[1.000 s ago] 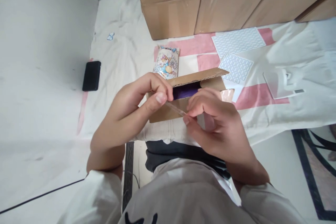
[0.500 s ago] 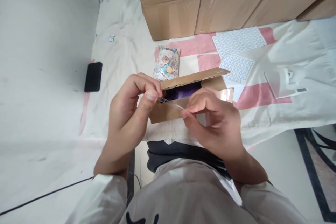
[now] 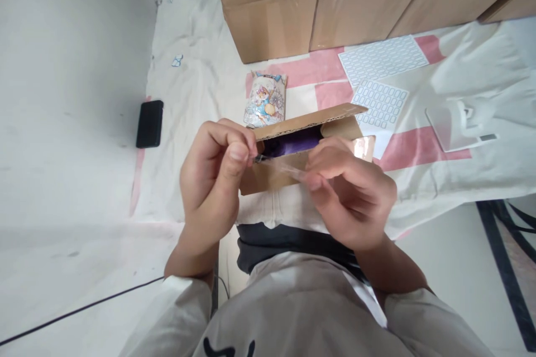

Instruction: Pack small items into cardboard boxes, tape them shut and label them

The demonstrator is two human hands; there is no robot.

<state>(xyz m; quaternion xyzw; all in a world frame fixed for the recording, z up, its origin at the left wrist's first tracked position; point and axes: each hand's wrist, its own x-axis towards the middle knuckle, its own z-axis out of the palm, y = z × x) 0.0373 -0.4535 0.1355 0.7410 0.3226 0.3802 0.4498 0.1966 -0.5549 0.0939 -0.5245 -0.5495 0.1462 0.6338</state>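
A narrow clear plastic strip [image 3: 288,168] runs between my two hands, blurred along its middle. Thumb and forefinger of my left hand [image 3: 215,170] pinch its left end. The other end is pinched by my right hand [image 3: 349,187]. Just beyond and beneath the strip sits a small cardboard box [image 3: 268,178] with its flaps up. Something purple and shiny [image 3: 293,142] shows inside it. Behind the box lies a printed packet [image 3: 266,101] with a cartoon animal on it.
Large taped cartons [image 3: 276,25] stand along the back. Label sheets [image 3: 383,101] lie on the pink and white cloth [image 3: 188,100], with a white plastic item [image 3: 458,125] to their right. A black phone [image 3: 149,124] rests near the left wall.
My right hand has moved a little to the right, away from my left hand. More of the strip's length shows between them. The box has stayed nearly in place.
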